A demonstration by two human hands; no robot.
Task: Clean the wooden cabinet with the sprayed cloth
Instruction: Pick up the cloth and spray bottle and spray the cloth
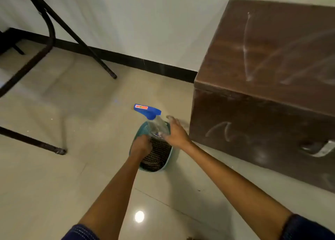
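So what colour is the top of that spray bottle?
Blue, with a small orange-red sticker; the spray bottle shows clearly in the head view.

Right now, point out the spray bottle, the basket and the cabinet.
spray bottle [147, 110]: head view, blue trigger head.
basket [145, 130]: head view, teal rim, far left side.
cabinet [272, 45]: head view, top panel.
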